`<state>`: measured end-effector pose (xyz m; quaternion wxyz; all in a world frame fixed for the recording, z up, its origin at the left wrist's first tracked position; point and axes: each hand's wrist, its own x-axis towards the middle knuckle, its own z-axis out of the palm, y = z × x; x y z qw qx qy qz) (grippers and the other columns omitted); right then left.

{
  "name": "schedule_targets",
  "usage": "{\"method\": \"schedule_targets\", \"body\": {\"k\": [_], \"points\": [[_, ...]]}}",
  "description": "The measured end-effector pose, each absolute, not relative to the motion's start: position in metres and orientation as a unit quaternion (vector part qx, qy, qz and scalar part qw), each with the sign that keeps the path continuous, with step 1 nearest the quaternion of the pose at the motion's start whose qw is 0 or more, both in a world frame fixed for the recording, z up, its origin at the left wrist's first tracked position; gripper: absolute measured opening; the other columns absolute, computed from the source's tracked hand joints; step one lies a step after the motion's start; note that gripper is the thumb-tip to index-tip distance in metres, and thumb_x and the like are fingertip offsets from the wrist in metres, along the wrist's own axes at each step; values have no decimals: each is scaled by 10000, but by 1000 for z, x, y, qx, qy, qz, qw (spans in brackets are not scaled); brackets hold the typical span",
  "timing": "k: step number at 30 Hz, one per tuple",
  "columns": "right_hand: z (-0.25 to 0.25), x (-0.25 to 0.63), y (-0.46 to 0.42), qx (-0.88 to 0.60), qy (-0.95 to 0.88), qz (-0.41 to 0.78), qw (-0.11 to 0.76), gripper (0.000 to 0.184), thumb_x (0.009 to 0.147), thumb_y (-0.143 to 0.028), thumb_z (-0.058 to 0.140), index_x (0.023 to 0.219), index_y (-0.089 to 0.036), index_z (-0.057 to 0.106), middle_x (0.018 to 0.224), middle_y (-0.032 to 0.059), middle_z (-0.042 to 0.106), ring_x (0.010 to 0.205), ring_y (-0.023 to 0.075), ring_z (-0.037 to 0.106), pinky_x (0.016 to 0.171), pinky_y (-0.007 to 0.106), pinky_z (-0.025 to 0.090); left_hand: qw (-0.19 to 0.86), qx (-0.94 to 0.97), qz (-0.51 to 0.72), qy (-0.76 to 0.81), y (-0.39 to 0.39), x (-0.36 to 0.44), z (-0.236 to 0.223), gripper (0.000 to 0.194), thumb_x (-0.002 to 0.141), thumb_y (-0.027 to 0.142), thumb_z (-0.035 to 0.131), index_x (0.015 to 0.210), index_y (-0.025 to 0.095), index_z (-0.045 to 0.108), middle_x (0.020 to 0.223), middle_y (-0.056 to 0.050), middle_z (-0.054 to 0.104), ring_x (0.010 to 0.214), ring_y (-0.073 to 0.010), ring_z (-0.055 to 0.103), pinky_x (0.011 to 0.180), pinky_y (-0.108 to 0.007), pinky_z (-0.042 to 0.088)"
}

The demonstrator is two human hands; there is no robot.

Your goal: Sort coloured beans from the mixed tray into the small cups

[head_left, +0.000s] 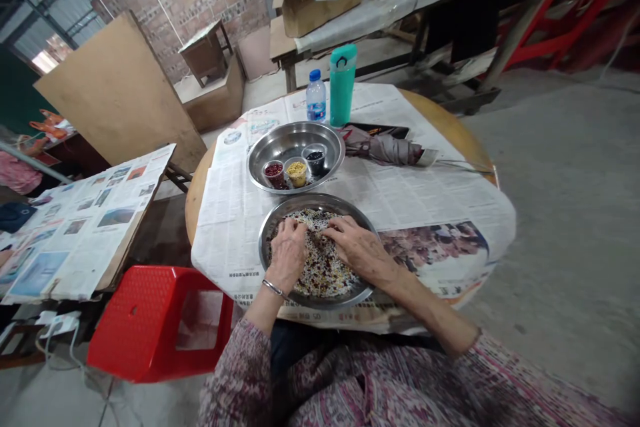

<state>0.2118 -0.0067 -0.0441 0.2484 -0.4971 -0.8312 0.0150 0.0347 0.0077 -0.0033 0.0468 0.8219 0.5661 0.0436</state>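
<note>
A steel bowl (265, 258) in front of me holds a mix of white, dark red, black and yellow grains and beans (325, 271). Over its left side my left hand (289, 250), with a bangle at the wrist, has its fingers curled down into the mix. From the right my right hand (354, 245) reaches in, thumb and fingers drawn together at the grains. What the fingertips pinch is too small to make out. Just behind, a steel basin (273, 140) holds small clear cups of red beans (275, 175), yellow beans (297, 173) and black beans (315, 161).
Newspaper (220, 227) covers the round table. A water bottle (316, 97), a teal flask (343, 85) and a folded umbrella (383, 148) lie or stand beyond the basin. A red stool (145, 320) stands at left, near another newspaper-covered table (90, 220). A cardboard box (325, 3) sits behind.
</note>
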Motion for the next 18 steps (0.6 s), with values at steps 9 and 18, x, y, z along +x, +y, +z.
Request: {"method": "schedule_targets", "body": {"k": [9,18], "points": [[-47,210,-5,-419,-876,26,235,119,893,-138,573,915,-195,674,915,68,631,901,209,593,780,309,504,58,851,43,520,-23,24,-1,211,974,144,461,1039,244,635,1101,-37,594,1042,-176,555,872,-266,503],[-41,213,-9,-444,-846,40,291,226,860,-30,485,920,-176,647,919,74,647,921,210,607,836,317,496,17,804,216,554,40,24,31,183,1004,249,489,1017,226,670,974,-18,668,857,-142,613,767,-257,486]]}}
